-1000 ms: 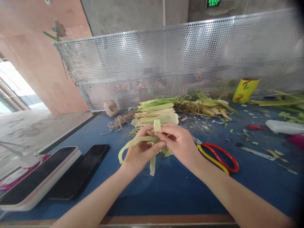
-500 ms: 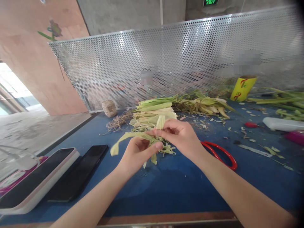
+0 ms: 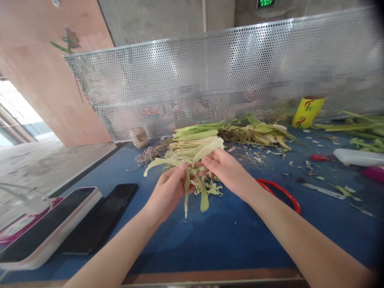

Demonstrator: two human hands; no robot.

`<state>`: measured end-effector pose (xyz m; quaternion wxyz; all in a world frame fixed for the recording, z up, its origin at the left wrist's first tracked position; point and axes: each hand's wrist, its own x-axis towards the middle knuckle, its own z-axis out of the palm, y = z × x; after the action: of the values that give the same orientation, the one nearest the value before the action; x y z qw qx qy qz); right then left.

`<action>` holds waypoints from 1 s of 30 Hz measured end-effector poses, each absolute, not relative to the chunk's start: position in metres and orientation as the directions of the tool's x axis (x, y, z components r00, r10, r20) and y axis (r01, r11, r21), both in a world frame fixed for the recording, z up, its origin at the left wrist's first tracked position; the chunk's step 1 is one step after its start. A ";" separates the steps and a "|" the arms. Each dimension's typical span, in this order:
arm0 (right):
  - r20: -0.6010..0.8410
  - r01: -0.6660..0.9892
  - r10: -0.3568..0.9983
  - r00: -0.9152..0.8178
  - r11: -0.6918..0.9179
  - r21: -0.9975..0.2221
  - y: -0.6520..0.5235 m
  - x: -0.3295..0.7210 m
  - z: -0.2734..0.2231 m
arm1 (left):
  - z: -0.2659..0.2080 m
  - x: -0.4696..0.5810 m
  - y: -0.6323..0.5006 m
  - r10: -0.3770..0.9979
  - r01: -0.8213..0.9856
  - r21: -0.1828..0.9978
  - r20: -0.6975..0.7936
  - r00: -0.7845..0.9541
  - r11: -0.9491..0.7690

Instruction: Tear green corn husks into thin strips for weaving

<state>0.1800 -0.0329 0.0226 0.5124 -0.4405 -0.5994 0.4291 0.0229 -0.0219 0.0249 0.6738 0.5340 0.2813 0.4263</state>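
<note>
Strips of pale green corn husk point(image 3: 204, 198) are joined at a knot-like centre between my hands, above the blue table. My left hand point(image 3: 171, 186) pinches the strips on the left side, and one end curls out beyond it. On the right, my right hand point(image 3: 223, 170) is closed on another strip, its fingertips near the centre. Two ends hang down between the hands. Just behind lies a stack of flattened corn husks point(image 3: 195, 142), with small knotted husk bits point(image 3: 214, 189) under the hands. Red-handled scissors point(image 3: 285, 194) lie partly hidden behind my right forearm.
Two phones point(image 3: 105, 216) and a power strip point(image 3: 18, 228) lie at the left. Twine point(image 3: 151, 154) and a pale block point(image 3: 139, 137) stand near the perforated metal screen point(image 3: 135, 80). Toward the right are a yellow roll point(image 3: 308, 113), a blade point(image 3: 324, 191), a white glue-gun-like tool point(image 3: 357, 157) and scraps.
My hands have moved slightly apart and turned the husk piece. Two strip ends now hang lower between them, and the upright strip now leans to the right.
</note>
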 end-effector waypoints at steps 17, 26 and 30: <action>0.262 0.394 0.941 -0.213 0.328 -0.858 -0.036 0.192 0.026 | 0.023 0.015 -0.006 0.964 -0.147 0.983 0.145 0.222 -0.113; 0.191 0.218 0.950 -0.247 0.246 -0.944 -0.036 0.187 0.019 | 0.032 0.018 -0.015 0.936 -0.163 0.983 -0.016 0.353 0.078; 0.221 0.043 0.962 -0.161 0.231 -0.972 -0.032 0.168 0.009 | 0.028 0.017 -0.016 0.920 -0.122 0.992 0.085 0.384 -0.041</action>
<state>0.1685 -0.0322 0.0089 0.4978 -0.4144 -0.6064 0.4613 0.0174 -0.0157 0.0278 0.5999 0.5762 0.3462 0.4339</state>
